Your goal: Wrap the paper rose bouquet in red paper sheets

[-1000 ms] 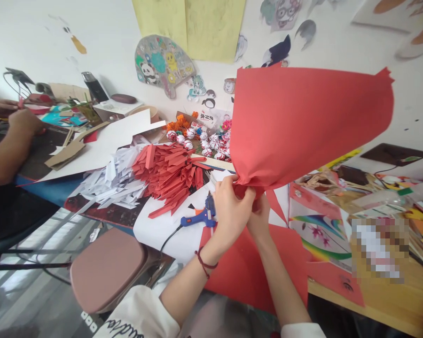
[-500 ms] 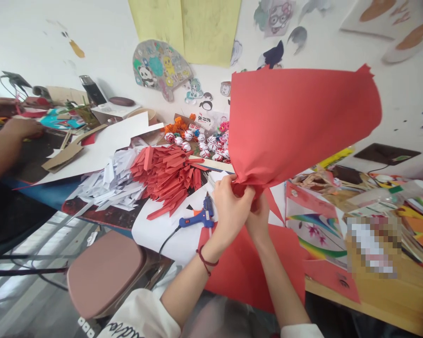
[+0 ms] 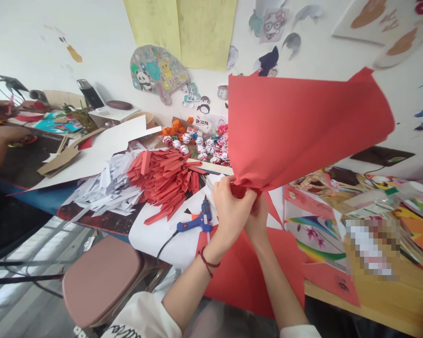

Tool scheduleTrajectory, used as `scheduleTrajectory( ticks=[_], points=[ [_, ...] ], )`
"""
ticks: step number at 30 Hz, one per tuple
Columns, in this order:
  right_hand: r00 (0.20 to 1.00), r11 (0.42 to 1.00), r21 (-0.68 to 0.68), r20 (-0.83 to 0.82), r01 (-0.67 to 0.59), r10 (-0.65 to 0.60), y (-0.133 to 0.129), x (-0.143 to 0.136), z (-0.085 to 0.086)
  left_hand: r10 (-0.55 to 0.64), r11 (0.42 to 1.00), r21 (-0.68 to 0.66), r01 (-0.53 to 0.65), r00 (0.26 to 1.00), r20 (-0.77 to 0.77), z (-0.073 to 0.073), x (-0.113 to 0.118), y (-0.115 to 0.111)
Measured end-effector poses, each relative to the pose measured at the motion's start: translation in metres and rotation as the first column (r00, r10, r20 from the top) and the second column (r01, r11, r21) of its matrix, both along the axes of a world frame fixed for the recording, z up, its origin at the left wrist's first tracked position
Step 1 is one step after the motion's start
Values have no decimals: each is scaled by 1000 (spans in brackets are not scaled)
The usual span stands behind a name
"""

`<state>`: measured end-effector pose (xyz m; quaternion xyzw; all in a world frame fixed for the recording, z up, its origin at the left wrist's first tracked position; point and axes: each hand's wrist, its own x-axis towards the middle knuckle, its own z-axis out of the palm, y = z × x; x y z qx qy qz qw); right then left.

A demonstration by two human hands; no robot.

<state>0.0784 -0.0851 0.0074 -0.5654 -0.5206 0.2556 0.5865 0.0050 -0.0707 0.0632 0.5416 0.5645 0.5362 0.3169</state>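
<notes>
Red paper (image 3: 303, 126): light, crushable, I'd guess
Left hand (image 3: 229, 211): pinching gathered neck (image 3: 247, 182)
Right hand (image 3: 258, 221): grasping it, fingertips hidden
Best hold: between fingers

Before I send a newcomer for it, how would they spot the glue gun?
Find the pink stool, then the white sheet up and right of it. On that sheet, beside the left hand, lies the glue gun; its blue body sets it apart from the red paper strips nearby.

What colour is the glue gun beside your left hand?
Mostly blue, with an orange trigger; the head view shows it.
</notes>
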Motion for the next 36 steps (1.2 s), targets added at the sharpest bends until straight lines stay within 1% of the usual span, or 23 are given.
scheduleTrajectory(
  ticks=[5,9,13,16,18,21,24,28,30,33,36],
  points=[
    [999,1000,5,48,22,-22,1,2,-3,-5,1000,4,5,1000,29,-4,2,2],
    [998,1000,2,63,12,-12,3,3,-1,-33,999,-5,33,998,58,-11,2,7],
    [991,999,-23,127,44,-41,3,4,3,-77,996,-22,81,987,144,-21,3,13],
    [979,997,-16,192,70,-65,2,5,5,-114,991,-40,128,962,249,-26,5,17],
    [968,996,-9,236,85,-81,1,5,7,-145,983,-55,175,924,353,-27,5,18],
    [951,995,3,295,99,-96,0,4,8,-215,960,-44,276,830,514,-27,4,20],
    [920,989,34,364,145,-147,-2,2,9,-260,941,-14,339,748,610,-27,0,21],
    [839,969,104,485,226,-248,-4,-2,9,-325,915,41,400,675,662,-30,-4,24],
    [785,958,114,551,264,-282,-7,-4,9,-336,907,47,418,653,679,-33,-5,25],
    [712,942,110,628,318,-314,-11,-7,9,-339,891,26,454,624,704,-38,-5,27],
    [682,933,106,655,345,-326,-13,-8,6,-363,862,22,506,586,724,-41,-5,28]
  ],
)
